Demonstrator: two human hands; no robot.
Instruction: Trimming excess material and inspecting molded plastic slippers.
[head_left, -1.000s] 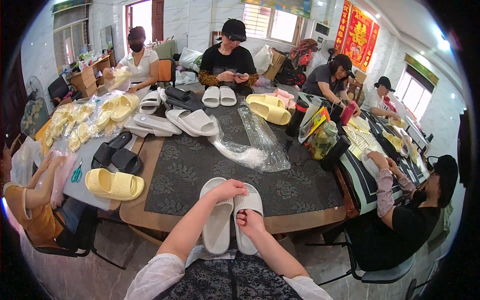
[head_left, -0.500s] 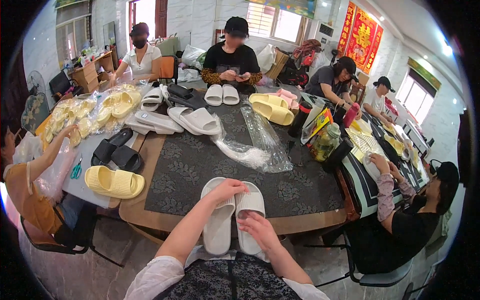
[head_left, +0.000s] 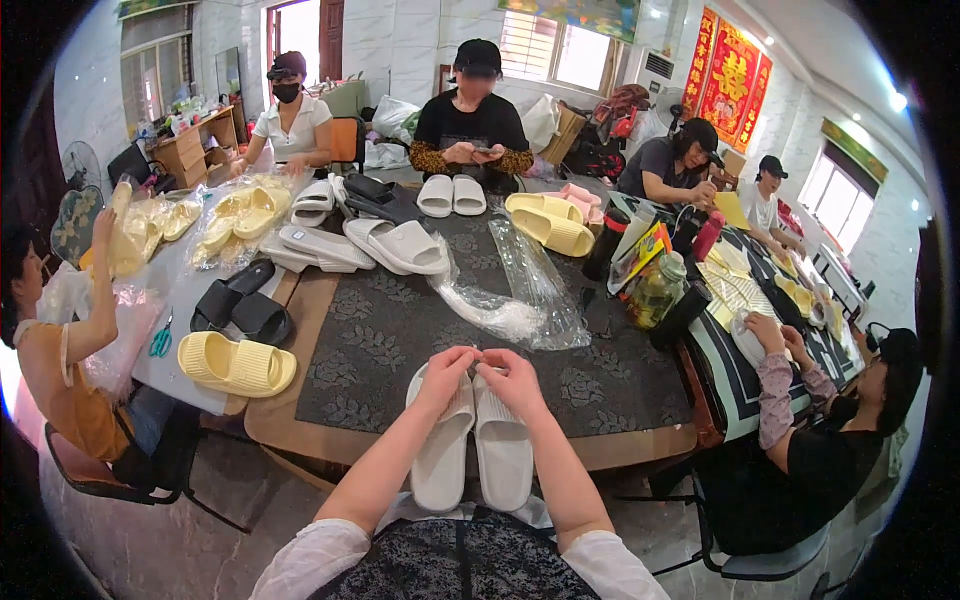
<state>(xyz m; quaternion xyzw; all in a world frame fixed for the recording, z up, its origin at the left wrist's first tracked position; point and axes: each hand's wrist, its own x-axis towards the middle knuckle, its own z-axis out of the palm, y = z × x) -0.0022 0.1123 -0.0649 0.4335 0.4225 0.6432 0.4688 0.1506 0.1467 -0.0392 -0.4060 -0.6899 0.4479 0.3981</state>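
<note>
A pair of pale grey slippers lies side by side at the table's near edge, heels toward me: the left slipper [head_left: 438, 472] and the right slipper [head_left: 505, 468]. Over the left one's strap is my left hand [head_left: 446, 378], its fingers closed in a pinch. My right hand [head_left: 510, 382] hovers over the other strap, also pinching. The fingertips of both hands meet above the gap between the slippers' toe ends. Whatever they hold, if anything, is too small to make out.
Crumpled clear plastic bags [head_left: 520, 315] lie beyond my hands. Yellow slippers [head_left: 237, 364], black slippers [head_left: 240, 305] and white slippers [head_left: 398, 245] sit to the left. Bottles and a jar [head_left: 657, 290] stand right. Co-workers sit around the tables, one [head_left: 470, 120] opposite.
My right hand has moved up from the right slipper's footbed to meet my left at the toe ends. Both hands now pinch. At left, a co-worker's arm has risen.
</note>
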